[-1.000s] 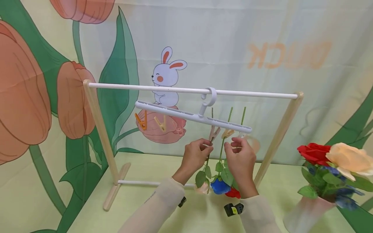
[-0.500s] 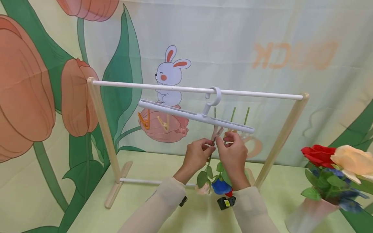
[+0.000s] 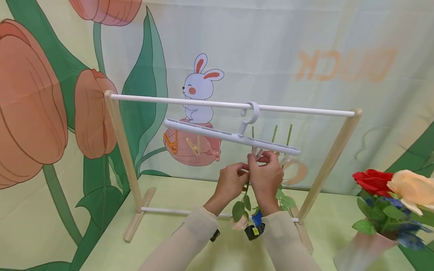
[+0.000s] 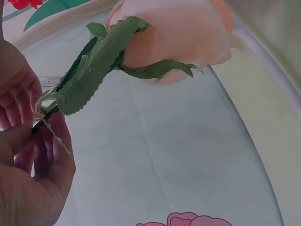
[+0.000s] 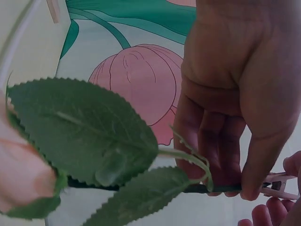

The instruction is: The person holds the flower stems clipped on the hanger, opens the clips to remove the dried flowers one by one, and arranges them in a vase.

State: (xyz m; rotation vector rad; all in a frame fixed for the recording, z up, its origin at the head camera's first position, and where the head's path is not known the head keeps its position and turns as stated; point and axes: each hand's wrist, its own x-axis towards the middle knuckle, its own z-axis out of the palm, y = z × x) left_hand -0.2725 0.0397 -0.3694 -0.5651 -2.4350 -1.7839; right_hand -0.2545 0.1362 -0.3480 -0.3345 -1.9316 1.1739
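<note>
Tulip-and-bunny backdrop behind a pale green table (image 3: 190, 241), with a wooden-legged rack with a white crossbar (image 3: 190, 102) on it. From the head view, a white plastic clip hanger (image 3: 234, 137) hangs tilted off the bar. Three stems poke up on its right half, so I'd guess three flowers are pegged, while the orange and yellow clips (image 3: 184, 145) on the left sit empty. A pink vase of red, peach and blue fake roses (image 3: 386, 203) waits at the right.

Left wrist view: left hand (image 4: 33, 165) has its fingers curled round the dark green stem of a peach artificial rose (image 4: 174, 33).

Right wrist view: right hand (image 5: 235, 108) pinches that stem just beside a pale pink clothespin (image 5: 280, 184).
</note>
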